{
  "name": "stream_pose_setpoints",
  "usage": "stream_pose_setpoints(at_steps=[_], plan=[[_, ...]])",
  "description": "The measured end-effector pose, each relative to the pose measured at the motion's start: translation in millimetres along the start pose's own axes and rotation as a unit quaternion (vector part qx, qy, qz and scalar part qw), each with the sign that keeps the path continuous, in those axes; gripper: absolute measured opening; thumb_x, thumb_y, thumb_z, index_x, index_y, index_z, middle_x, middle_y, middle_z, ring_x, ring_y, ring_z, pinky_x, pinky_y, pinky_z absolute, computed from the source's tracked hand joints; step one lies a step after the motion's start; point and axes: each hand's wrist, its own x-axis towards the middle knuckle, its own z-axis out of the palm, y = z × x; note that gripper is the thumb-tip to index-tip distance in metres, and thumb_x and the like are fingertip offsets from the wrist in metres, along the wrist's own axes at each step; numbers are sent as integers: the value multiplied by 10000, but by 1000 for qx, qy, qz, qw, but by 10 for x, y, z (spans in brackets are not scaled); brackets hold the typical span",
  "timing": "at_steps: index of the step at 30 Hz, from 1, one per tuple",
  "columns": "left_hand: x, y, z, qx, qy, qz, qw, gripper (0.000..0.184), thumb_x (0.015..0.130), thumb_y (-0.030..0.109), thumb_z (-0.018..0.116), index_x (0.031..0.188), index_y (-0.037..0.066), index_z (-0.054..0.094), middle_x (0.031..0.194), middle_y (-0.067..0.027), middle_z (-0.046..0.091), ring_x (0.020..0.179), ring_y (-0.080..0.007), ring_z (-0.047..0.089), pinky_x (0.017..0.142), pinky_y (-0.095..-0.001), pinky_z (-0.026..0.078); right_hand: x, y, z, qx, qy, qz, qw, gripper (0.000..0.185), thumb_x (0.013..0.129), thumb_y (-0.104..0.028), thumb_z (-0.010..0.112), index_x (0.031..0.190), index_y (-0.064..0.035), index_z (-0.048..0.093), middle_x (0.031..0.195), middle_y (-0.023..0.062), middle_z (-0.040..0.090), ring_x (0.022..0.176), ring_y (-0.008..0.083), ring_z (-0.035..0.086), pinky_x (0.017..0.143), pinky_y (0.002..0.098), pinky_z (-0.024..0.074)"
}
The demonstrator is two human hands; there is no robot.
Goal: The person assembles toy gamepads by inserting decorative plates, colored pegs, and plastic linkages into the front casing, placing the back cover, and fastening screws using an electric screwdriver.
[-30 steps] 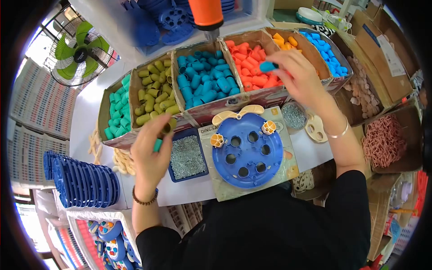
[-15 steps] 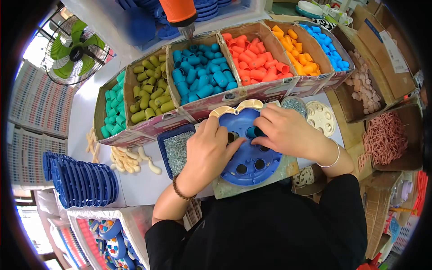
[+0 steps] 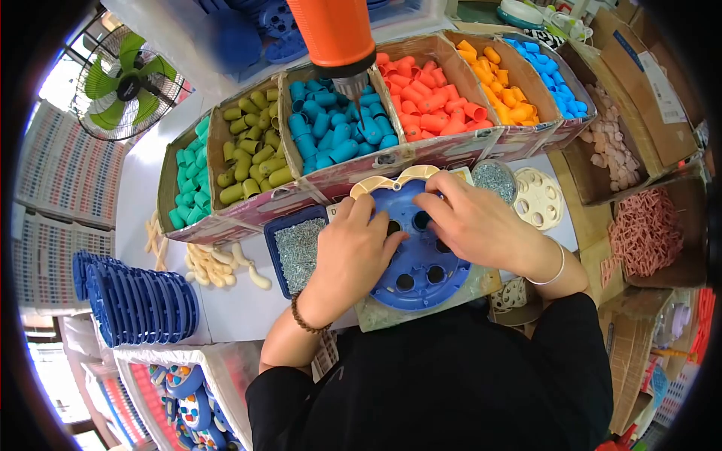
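A round blue plastic shell with several dark holes lies before me on a small board, and a cream wavy strip sits along its far edge. My left hand rests over the shell's left side, thumb and fingers apart around a hole. On the right side, my right hand has its curved fingers spread at the shell, beside a hole with a teal cap sunk in it. I see no loose piece in either hand. An orange electric screwdriver hangs above, its bit pointing down.
A divided cardboard box of green, olive, teal, coral, orange and blue caps spans the back. Screws fill a blue tray and a round dish. Blue shells are stacked left; cream curved pieces lie nearby.
The screwdriver has swung lower and to the right. The olive and teal caps now sit deeper in their holes, and my fingers have shifted slightly off them.
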Motion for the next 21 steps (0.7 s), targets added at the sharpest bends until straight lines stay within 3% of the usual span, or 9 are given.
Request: stream_pose_setpoints(at_steps=[2,5,9,11,12,14,15,17,21], plan=[[-1,6,12,4,-11,11,1000,243,662,160,711,831,17,610,816,-74,533,765,-245,529,606,-334,462,-7,13,37,18,101,-20,994,338,685,-7,657,996,9,524,944,123,490,727,280,563,589,352,467],[-6,16,21,32,-25,49,998,234,667,151,697,835,15,606,818,-72,536,763,-243,523,609,-326,469,-49,-3,8,61,167,-29,984,265,709,26,614,963,6,537,840,108,531,662,255,557,536,326,443],[-8,19,58,85,-15,113,990,154,693,137,643,762,13,581,766,-75,500,754,-225,503,570,-295,475,-244,51,71,128,147,-42,980,238,731,-37,640,945,-2,541,738,87,532,578,200,524,479,269,398],[-27,11,71,60,-4,103,993,166,692,125,637,793,6,581,766,-75,498,762,-223,503,573,-295,473,-310,25,92,169,163,-29,972,346,717,-175,709,963,-13,528,774,82,532,649,192,515,546,276,404],[-37,8,72,34,9,93,995,183,691,114,632,824,-1,581,767,-75,496,771,-220,503,577,-295,471,-322,13,112,169,163,-28,971,346,717,-175,709,963,-13,528,774,82,532,649,192,515,546,276,404],[-73,9,52,27,11,80,996,223,681,99,645,874,0,591,803,-72,521,768,-226,515,592,-306,471,-345,-23,177,189,183,-58,963,517,676,-336,754,1002,-20,507,856,92,526,793,238,497,689,336,418],[-86,14,41,20,14,66,997,271,671,83,658,923,1,600,840,-68,546,765,-231,527,607,-317,471,-358,-51,225,190,184,-55,963,517,676,-336,754,1002,-20,507,856,92,526,793,238,497,689,336,418],[-79,58,-15,28,-5,62,998,274,673,77,655,931,1,601,840,-67,548,768,-231,528,609,-315,470,-389,-108,347,144,179,-92,969,636,638,-430,764,1048,-28,491,951,111,507,928,283,454,812,393,387],[-82,54,12,80,-40,78,993,282,681,68,649,950,1,600,863,-62,565,774,-232,527,615,-314,469,-393,-126,467,45,112,-129,984,697,672,-545,676,1082,-15,484,1077,122,493,1060,345,415,925,463,345]])
